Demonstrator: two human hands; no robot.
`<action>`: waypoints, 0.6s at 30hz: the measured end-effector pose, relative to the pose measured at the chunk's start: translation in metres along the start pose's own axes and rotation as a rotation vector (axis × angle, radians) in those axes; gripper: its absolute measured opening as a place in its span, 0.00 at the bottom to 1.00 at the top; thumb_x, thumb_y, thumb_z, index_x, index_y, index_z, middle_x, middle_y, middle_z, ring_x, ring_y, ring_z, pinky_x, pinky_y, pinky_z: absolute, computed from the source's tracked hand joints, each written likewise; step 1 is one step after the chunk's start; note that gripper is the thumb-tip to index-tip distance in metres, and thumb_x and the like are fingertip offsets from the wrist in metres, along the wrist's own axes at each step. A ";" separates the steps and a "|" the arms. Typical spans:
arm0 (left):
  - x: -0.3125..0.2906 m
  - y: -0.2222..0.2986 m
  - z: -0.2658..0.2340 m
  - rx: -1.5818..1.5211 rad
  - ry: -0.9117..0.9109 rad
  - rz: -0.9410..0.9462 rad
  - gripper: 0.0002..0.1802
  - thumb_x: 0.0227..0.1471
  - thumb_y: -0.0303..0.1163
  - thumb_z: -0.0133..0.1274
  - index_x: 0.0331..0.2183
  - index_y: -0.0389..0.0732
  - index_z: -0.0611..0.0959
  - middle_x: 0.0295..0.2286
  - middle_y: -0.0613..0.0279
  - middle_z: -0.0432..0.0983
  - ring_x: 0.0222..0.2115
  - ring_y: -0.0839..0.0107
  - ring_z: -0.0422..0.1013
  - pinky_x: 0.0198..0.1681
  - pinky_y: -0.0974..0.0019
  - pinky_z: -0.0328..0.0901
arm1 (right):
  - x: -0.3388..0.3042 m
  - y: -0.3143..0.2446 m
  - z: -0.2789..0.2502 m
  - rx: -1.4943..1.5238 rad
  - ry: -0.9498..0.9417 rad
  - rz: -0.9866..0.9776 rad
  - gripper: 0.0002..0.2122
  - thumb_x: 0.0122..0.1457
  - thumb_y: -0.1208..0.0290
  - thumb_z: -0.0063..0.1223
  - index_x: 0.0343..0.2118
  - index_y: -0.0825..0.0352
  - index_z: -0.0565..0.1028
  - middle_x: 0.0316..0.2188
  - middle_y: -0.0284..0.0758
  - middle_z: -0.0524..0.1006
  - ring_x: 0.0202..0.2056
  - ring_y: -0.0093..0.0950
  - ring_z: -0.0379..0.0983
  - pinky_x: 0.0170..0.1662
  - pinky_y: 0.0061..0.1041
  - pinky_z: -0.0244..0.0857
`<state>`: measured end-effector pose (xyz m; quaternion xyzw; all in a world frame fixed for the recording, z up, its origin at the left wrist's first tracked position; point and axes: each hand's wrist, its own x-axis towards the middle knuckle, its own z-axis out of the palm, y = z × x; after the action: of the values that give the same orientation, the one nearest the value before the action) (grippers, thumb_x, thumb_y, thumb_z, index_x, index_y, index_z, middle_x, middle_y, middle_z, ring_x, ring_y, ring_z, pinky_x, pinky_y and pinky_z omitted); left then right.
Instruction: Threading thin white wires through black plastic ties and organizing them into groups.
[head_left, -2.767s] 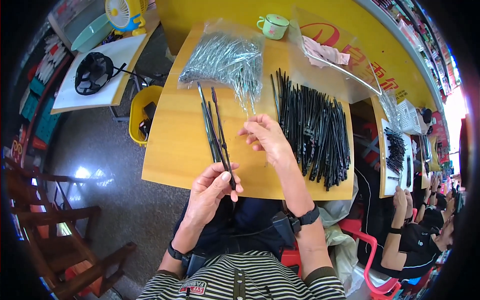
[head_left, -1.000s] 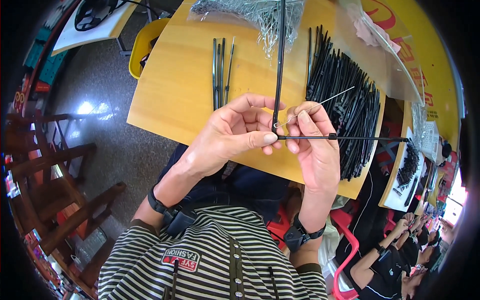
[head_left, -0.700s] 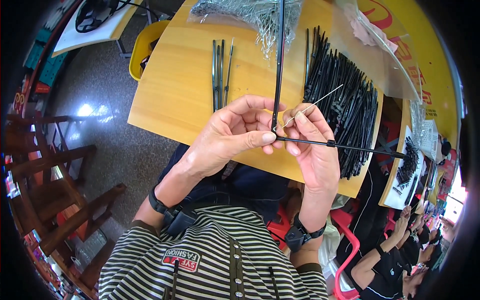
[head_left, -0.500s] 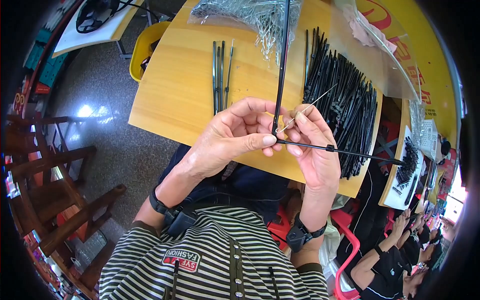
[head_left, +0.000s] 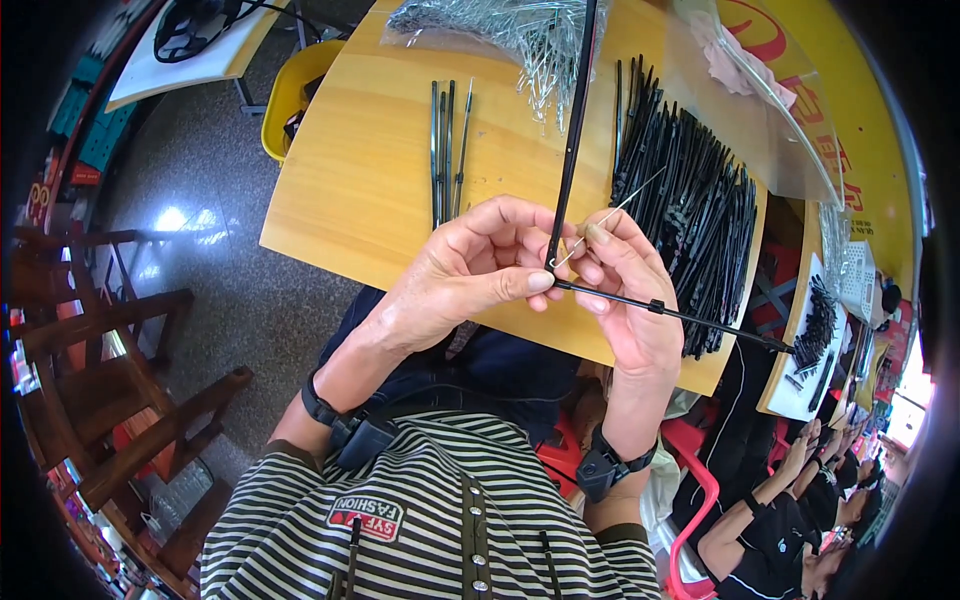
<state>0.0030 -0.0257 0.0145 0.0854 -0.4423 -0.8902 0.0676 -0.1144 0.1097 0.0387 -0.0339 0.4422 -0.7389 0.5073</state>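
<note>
My left hand (head_left: 465, 275) pinches a thin black jointed rod (head_left: 574, 120) at its bend, between thumb and fingers. One arm of the rod rises away from me over the table; the other runs right, under the fingers of my right hand (head_left: 640, 300), and carries a small collar. A thin metal wire (head_left: 638, 192) with a hooked end is pinched in my right fingertips. Its hook is at the rod's bend; whether it passes through a hole there I cannot tell. On the table beyond my right hand lies a large pile of similar black rods (head_left: 690, 200).
Several rods (head_left: 447, 150) lie side by side on the wooden table (head_left: 350, 180). A clear bag of wire hooks (head_left: 500, 30) sits at the far edge. A yellow bin (head_left: 275, 125) stands left, a clear plastic sheet (head_left: 790, 150) right. Other people's arms (head_left: 780, 480) show at lower right.
The rod's rising arm has tilted slightly right, and its other arm's far end has dipped nearer me. Both hands keep almost the same grip; the view has shifted a little.
</note>
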 end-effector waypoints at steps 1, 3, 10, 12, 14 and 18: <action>0.000 0.000 -0.001 -0.001 0.000 0.008 0.17 0.48 0.21 0.52 0.41 0.37 0.70 0.30 0.60 0.71 0.31 0.73 0.71 0.33 0.73 0.67 | 0.000 0.001 0.001 0.000 -0.001 0.001 0.04 0.57 0.72 0.46 0.30 0.66 0.67 0.27 0.32 0.71 0.24 0.14 0.61 0.20 0.12 0.57; 0.001 -0.002 -0.001 0.002 0.001 0.019 0.16 0.48 0.21 0.52 0.41 0.38 0.69 0.31 0.60 0.71 0.31 0.73 0.71 0.33 0.73 0.67 | -0.002 0.001 0.004 -0.061 0.040 -0.059 0.04 0.57 0.72 0.46 0.30 0.67 0.67 0.27 0.32 0.71 0.24 0.14 0.61 0.21 0.12 0.57; -0.003 -0.005 -0.003 -0.048 -0.034 0.071 0.16 0.48 0.20 0.51 0.40 0.40 0.67 0.31 0.58 0.71 0.31 0.71 0.71 0.31 0.71 0.67 | 0.000 0.003 0.003 0.042 0.010 0.037 0.04 0.57 0.73 0.45 0.30 0.67 0.67 0.27 0.33 0.71 0.24 0.14 0.61 0.20 0.13 0.57; -0.004 -0.002 0.000 -0.102 -0.019 0.053 0.14 0.48 0.21 0.51 0.39 0.40 0.68 0.30 0.61 0.70 0.31 0.73 0.70 0.33 0.72 0.67 | -0.001 0.004 0.005 0.036 0.022 -0.005 0.03 0.56 0.73 0.46 0.30 0.66 0.67 0.27 0.33 0.71 0.23 0.14 0.61 0.19 0.12 0.56; -0.005 0.000 0.003 -0.155 -0.002 0.035 0.13 0.49 0.23 0.51 0.38 0.39 0.69 0.29 0.63 0.69 0.30 0.75 0.69 0.35 0.72 0.66 | -0.002 0.006 0.008 -0.006 0.055 -0.052 0.03 0.56 0.74 0.46 0.30 0.66 0.66 0.27 0.33 0.71 0.23 0.14 0.61 0.18 0.11 0.56; -0.005 0.001 0.003 -0.235 0.087 -0.057 0.12 0.50 0.25 0.50 0.38 0.38 0.69 0.29 0.63 0.70 0.29 0.73 0.71 0.31 0.74 0.67 | -0.006 0.006 0.021 -0.215 0.148 -0.202 0.04 0.56 0.73 0.47 0.30 0.66 0.66 0.27 0.33 0.71 0.21 0.12 0.60 0.17 0.10 0.54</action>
<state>0.0072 -0.0227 0.0173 0.1279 -0.3288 -0.9330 0.0711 -0.0971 0.1011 0.0497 -0.0779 0.5493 -0.7350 0.3899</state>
